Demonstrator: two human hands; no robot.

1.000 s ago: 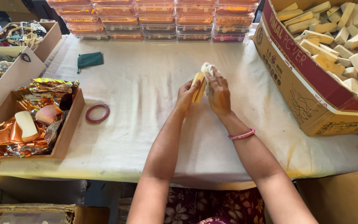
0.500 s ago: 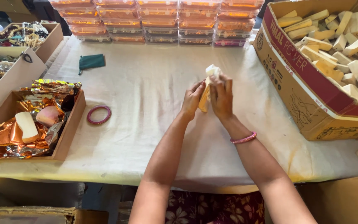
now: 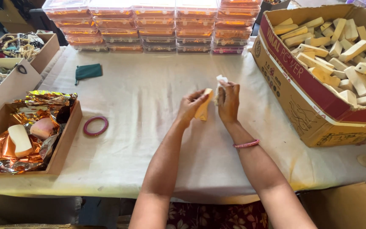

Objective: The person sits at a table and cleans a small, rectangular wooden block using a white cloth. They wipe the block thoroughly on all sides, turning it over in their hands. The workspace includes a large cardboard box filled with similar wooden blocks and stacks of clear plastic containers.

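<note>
— How far along does this look from your end?

— I judge it midway on one piece. The left hand holds a pale yellow block over the worktop, and the right hand presses a small white cloth against the block's right face. The big carton, right of the block, is full of similar blocks. In the foil-lined tray, well to the left of the block, I see just one like it beside a pinkish lump. So most seem left to handle, though I can't tell which are done.

— And the grip?

— The left grip is narrow, fingers and thumb closed on the block's left edge, the block standing tilted. The right grip is curled shut around the cloth, a corner of it poking out above the fingers. Block and cloth touch; both are lifted clear of the worktop.

— Anything close by?

— A red bangle lies left of the block, a green pouch farther left and behind it, stacked clear boxes along the far edge.
</note>
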